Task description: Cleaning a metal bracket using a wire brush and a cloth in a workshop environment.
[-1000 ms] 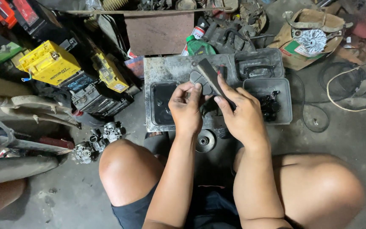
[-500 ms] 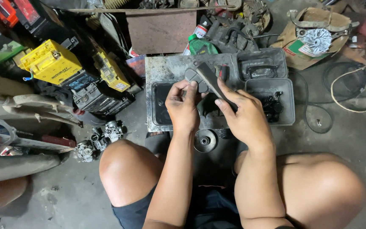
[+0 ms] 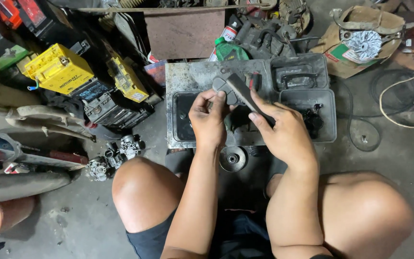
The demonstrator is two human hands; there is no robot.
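- Here the flat dark-grey metal part (image 3: pixel 239 91), long and grimy, sits tilted over a metal tray (image 3: pixel 178 76).
- Right hand (image 3: pixel 283 132) grips its lower end.
- Left hand (image 3: pixel 209 117) pinches its rounded end.

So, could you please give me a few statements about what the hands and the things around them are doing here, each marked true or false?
1. Both hands hold a dark flat part above a grey metal tray. True: the left hand and the right hand grip the dark part.
2. The yellow battery lies to the person's right. False: it lies to the left.
3. A small round pulley sits on the floor between the knees. True.
4. The green bottle stands in the right hand. False: it lies beyond the tray, untouched.
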